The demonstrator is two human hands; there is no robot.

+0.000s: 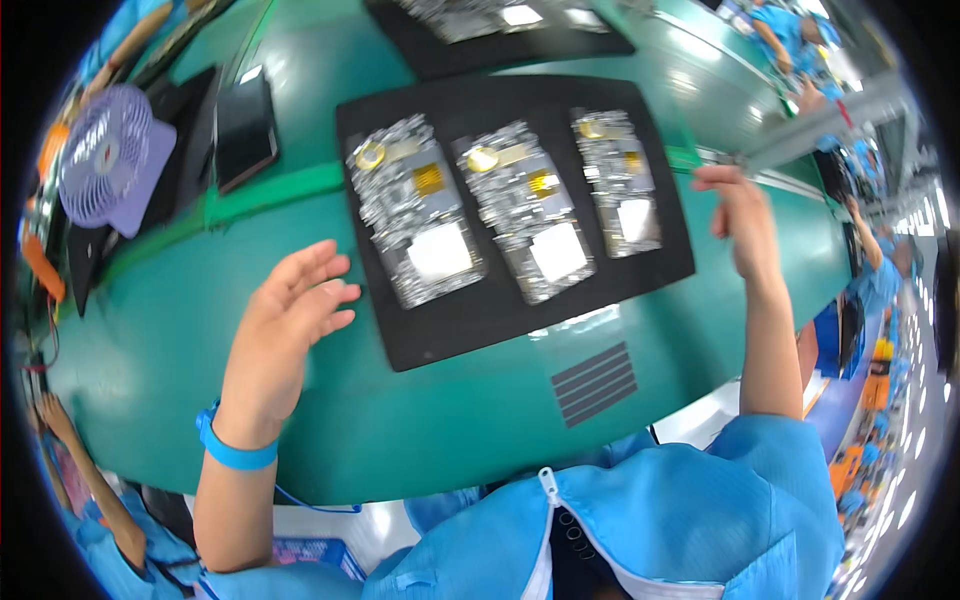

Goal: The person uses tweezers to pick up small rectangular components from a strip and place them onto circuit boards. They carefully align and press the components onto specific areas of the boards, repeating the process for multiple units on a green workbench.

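Three circuit boards lie side by side on a black mat (pixel 520 315) in front of me: a left board (pixel 405 200), a middle board (pixel 512 205) and a right board (pixel 606 165). Each carries a bright square, a gold patch and a yellow ring. My left hand (pixel 300 300), with a blue wrist strap (pixel 238 450), hovers off the mat's left edge, fingers apart and holding nothing. Beyond the mat's right edge is my right hand (pixel 742 220). Its fingers are bent and apart, with nothing seen in them. Neither hand touches a board.
Dark strips on a clear sheet (pixel 594 385) lie before the mat on the green table (pixel 480 420). A second mat (pixel 430 60) with boards is farther away. At the left are a phone-like black slab (pixel 246 130) and a purple fan (pixel 105 150). Other people work around.
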